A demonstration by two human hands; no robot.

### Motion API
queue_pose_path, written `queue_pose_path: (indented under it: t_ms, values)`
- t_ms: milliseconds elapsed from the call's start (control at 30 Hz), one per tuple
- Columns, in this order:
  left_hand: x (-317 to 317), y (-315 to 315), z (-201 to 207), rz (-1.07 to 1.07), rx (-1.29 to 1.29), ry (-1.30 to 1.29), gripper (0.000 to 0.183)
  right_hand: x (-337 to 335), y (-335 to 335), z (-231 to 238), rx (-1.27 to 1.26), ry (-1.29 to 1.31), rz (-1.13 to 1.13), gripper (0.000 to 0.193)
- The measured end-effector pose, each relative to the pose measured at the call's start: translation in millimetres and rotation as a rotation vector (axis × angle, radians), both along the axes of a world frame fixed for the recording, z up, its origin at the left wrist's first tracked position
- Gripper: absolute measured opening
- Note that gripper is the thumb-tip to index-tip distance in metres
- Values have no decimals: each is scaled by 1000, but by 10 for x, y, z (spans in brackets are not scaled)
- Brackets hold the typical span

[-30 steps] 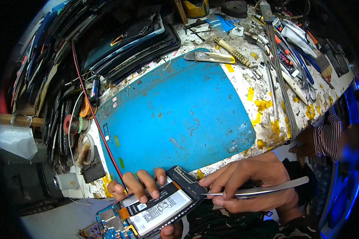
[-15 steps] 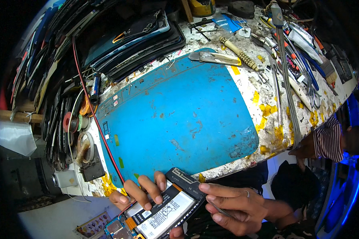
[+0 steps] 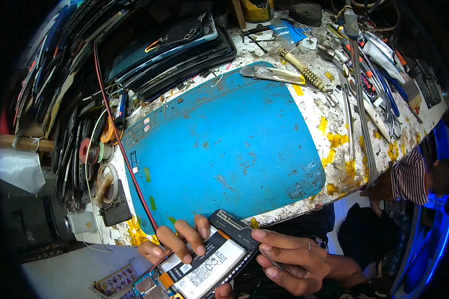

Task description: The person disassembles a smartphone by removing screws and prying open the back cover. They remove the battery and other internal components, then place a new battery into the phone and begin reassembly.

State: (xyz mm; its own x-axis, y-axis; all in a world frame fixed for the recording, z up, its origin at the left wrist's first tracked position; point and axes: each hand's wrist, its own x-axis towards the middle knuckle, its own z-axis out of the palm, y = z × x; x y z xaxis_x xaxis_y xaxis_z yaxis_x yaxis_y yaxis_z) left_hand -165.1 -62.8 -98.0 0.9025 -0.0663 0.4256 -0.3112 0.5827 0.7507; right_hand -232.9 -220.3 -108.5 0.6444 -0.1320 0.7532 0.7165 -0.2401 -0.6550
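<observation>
An opened phone [image 3: 242, 242] is held over the near edge of the bench, its white and black battery [image 3: 212, 266] facing up. My left hand [image 3: 182, 241] grips it, fingers across the upper side and thumb at the near edge. A bit of circuit board [image 3: 147, 287] shows at the phone's lower left end. At the phone's right corner my right hand [image 3: 297, 261] is closed on thin metal tweezers [image 3: 275, 261], with the index fingertip touching the dark frame. The tips of the tweezers are hidden.
A worn blue mat [image 3: 224, 149] covers the bench. Stacked dark panels [image 3: 174, 60] stand behind it. Hand tools [image 3: 374, 79] and a grey cable [image 3: 361, 109] lie right; a red wire [image 3: 112, 117] crosses the left. Another person's striped sleeve [image 3: 409, 177] is at the right.
The whole view has shifted slightly. Both hands keep nearly the same pose on the phone and tweezers.
</observation>
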Motion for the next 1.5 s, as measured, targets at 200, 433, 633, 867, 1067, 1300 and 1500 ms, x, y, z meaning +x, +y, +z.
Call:
queue_pose_path:
  t_ms: [200, 433, 633, 867, 1067, 1300, 1500]
  values:
    - [-38, -24, -27, 45, 5, -4, 64, 2, 114, -106, -15, -55, -111, 28]
    - [-53, -136, -31, 130, 14, -43, 69, -57, 53, -50, 169, 155, 96, 38]
    - [-2, -214, 61, 67, -324, 189, 72, -23, -237, -46, 886, 151, 374, 34]
    - [37, -220, 181, -64, -455, 314, 70, 133, -279, 221, 221, 425, 82, 42]
    - [27, -294, 255, -246, -630, 374, 82, 246, -142, 241, -116, 142, -36, 32]
    - [192, -381, 432, -393, -461, 642, 111, 124, -80, 272, -386, -108, -283, 28]
    - [81, -297, 441, -476, -74, 624, 103, 85, -311, 202, -518, -131, -230, 31]
